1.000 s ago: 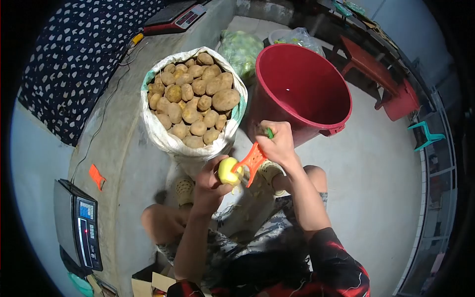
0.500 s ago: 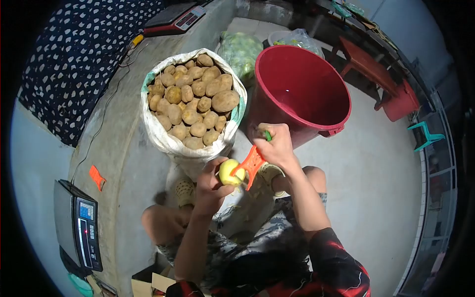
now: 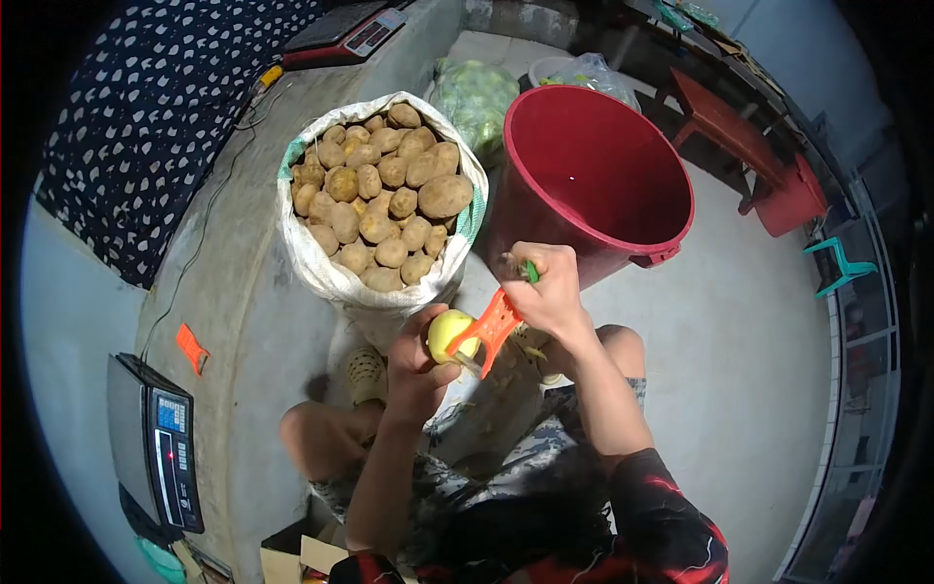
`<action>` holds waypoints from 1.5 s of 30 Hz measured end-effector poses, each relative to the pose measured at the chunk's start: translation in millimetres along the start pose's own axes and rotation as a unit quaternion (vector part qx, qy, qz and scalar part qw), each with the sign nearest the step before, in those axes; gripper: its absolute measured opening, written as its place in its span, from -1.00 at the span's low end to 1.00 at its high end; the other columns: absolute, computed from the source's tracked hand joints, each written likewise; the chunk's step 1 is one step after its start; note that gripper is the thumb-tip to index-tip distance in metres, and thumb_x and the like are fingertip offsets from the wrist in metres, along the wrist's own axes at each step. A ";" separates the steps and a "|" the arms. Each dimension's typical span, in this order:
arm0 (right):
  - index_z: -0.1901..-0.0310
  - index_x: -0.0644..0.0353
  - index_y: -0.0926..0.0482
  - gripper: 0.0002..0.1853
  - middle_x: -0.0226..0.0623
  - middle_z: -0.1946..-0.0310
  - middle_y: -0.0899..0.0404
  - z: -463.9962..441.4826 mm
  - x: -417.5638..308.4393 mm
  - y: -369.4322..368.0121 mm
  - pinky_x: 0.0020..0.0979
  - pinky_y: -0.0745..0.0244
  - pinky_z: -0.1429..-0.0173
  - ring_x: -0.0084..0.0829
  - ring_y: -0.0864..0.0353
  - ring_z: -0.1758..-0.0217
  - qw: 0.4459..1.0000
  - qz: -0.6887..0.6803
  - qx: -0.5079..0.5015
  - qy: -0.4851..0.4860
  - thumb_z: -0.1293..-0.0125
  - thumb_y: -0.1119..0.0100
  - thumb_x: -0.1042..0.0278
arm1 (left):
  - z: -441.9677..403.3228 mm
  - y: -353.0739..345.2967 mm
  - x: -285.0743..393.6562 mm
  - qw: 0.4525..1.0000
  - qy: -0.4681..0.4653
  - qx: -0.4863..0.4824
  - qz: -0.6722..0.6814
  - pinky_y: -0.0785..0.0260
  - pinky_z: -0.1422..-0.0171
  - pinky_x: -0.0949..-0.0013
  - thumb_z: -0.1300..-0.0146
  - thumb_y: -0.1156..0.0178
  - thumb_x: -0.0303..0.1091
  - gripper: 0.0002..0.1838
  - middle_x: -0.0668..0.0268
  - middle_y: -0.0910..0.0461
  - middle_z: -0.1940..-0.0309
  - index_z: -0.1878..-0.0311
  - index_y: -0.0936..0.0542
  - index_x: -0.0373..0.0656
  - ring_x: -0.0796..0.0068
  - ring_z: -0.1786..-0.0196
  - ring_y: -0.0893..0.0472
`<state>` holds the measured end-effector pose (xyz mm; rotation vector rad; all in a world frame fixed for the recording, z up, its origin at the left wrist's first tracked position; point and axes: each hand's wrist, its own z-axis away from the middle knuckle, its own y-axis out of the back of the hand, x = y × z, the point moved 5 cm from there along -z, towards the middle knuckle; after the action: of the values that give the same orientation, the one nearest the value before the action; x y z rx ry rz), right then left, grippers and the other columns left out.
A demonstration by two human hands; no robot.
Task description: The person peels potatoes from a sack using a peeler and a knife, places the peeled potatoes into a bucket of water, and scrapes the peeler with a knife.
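Note:
A pale yellow peeled potato (image 3: 450,336) rests in my left hand (image 3: 416,368), fingers and thumb wrapped around its left side. My right hand (image 3: 551,290) is closed on an orange peeler (image 3: 494,326), whose blade end touches the potato's lower right side. Something green (image 3: 530,271) with a brownish end also shows at the top of my right fist; its kind is unclear. Just beyond my hands stands a white sack (image 3: 331,275) filled with unpeeled potatoes (image 3: 375,227). Right of it is a large red bucket (image 3: 589,238).
On the ledge at left lie a second orange peeler (image 3: 192,348) and a digital scale (image 3: 161,443). Another scale (image 3: 345,34) sits farther back. A bag of green produce (image 3: 475,102) stands behind the sack. At right are a red bench (image 3: 725,122) and a green stool (image 3: 839,268).
The peeler has shifted slightly down along the potato, and a strip of peel now shows near its blade. Both hands keep their grips.

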<state>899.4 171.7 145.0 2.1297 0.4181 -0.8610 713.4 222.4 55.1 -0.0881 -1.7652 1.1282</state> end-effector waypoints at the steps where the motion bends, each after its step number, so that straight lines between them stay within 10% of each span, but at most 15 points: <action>1: 0.62 0.25 -0.41 -0.76 -0.08 0.65 -0.43 0.4 -5.2 -0.2 -0.19 -0.37 0.45 0.00 -0.50 0.54 1.000 0.013 0.012 0.020 0.06 -0.24 0.29 | 0.4 -2.5 0.2 1.000 0.000 0.003 0.003 -0.39 -0.28 0.32 0.09 -0.55 -0.40 -0.11 0.25 -0.50 -0.09 -0.34 -0.31 -0.26 0.39 -0.17 -0.53; 7: 0.57 0.26 -0.52 -0.81 -0.06 0.61 -0.52 -1.8 6.6 8.8 -0.18 -0.41 0.44 -0.05 -0.57 0.53 0.999 0.016 0.024 0.034 0.06 -0.23 0.30 | 2.2 -1.9 -2.8 1.000 0.002 -0.022 0.020 -0.40 -0.28 0.33 0.13 -0.59 -0.38 -0.09 0.25 -0.53 -0.06 -0.32 -0.31 -0.28 0.39 -0.15 -0.55; 11: 0.60 0.35 -0.43 -0.75 -0.07 0.73 -0.39 -8.0 96.0 8.5 -0.29 -0.28 0.49 -0.39 -0.34 0.68 0.983 -0.066 0.028 -0.170 -0.03 -0.17 0.33 | 11.8 -7.9 4.9 0.996 0.039 -0.034 -0.077 -0.40 -0.26 0.34 0.14 -0.60 -0.35 -0.08 0.24 -0.53 -0.06 -0.31 -0.31 -0.29 0.39 -0.13 -0.55; 16: 0.59 0.33 -0.44 -0.77 -0.02 0.69 -0.37 -0.5 -1.7 8.8 -0.25 -0.33 0.48 0.00 -0.41 0.60 1.000 -0.021 -0.006 -0.004 0.08 -0.23 0.33 | 2.2 -16.3 -1.4 0.997 0.038 -0.011 0.060 -0.39 -0.26 0.31 0.13 -0.60 -0.33 -0.09 0.22 -0.52 -0.11 -0.29 -0.31 -0.32 0.38 -0.11 -0.56; 18: 0.62 0.33 -0.35 -0.82 -0.20 0.72 -0.23 -1.1 -13.0 11.1 -0.38 -0.18 0.51 -0.50 -0.20 0.65 0.997 -0.004 0.038 0.069 0.00 -0.12 0.49 | 1.6 -10.3 -3.3 0.999 0.029 -0.010 0.038 -0.39 -0.26 0.30 0.13 -0.60 -0.32 -0.10 0.21 -0.51 -0.12 -0.28 -0.31 -0.33 0.38 -0.11 -0.56; 25: 0.61 0.33 -0.36 -0.77 -0.43 0.72 -0.22 -4.7 62.3 -3.5 -0.41 -0.14 0.50 -0.67 -0.19 0.60 0.984 -0.107 0.004 -0.143 -0.11 -0.10 0.44 | 9.1 -16.8 6.8 0.986 0.111 -0.083 0.090 -0.35 -0.37 0.25 0.11 -0.58 -0.31 -0.02 0.16 -0.49 -0.16 -0.37 -0.26 -0.40 0.34 -0.22 -0.52; 31: 0.60 0.35 -0.36 -0.79 -0.16 0.74 -0.29 -1.4 -17.8 12.4 -0.33 -0.17 0.53 -0.55 -0.25 0.68 0.997 0.006 0.038 0.072 -0.07 -0.13 0.47 | 5.6 -13.9 1.0 0.994 0.094 -0.039 -0.026 -0.35 -0.34 0.35 0.10 -0.57 -0.33 -0.03 0.19 -0.49 -0.16 -0.37 -0.27 -0.43 0.41 -0.23 -0.51; 35: 0.59 0.37 -0.42 -0.79 -0.17 0.74 -0.31 -7.3 44.4 13.6 -0.35 -0.23 0.51 -0.55 -0.34 0.66 0.991 0.124 0.040 -0.039 -0.02 -0.14 0.40 | 8.9 -11.0 3.1 0.992 0.088 -0.074 -0.056 -0.36 -0.29 0.38 0.12 -0.60 -0.28 0.00 0.21 -0.51 -0.12 -0.37 -0.28 -0.42 0.44 -0.20 -0.51; 38: 0.61 0.33 -0.41 -0.83 -0.45 0.74 -0.29 -3.9 74.9 11.7 -0.44 -0.17 0.51 -0.70 -0.23 0.60 0.986 -0.089 0.031 -0.139 -0.08 -0.08 0.47 | 11.8 -11.5 3.0 0.989 0.102 -0.100 -0.027 -0.37 -0.26 0.39 0.13 -0.62 -0.24 0.01 0.22 -0.52 -0.09 -0.36 -0.28 -0.42 0.46 -0.15 -0.52; 45: 0.60 0.34 -0.41 -0.86 -0.43 0.73 -0.28 -2.2 35.7 6.5 -0.47 -0.17 0.49 -0.70 -0.20 0.59 0.989 -0.122 0.021 -0.078 -0.02 -0.12 0.52 | 3.6 -8.4 -2.0 0.997 0.070 -0.033 -0.012 -0.37 -0.29 0.34 0.08 -0.54 -0.49 -0.12 0.21 -0.52 -0.09 -0.34 -0.31 -0.37 0.41 -0.14 -0.54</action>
<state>929.3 169.6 124.6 2.0575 0.5925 -1.1770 715.2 214.4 59.5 -0.1820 -1.6738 1.0229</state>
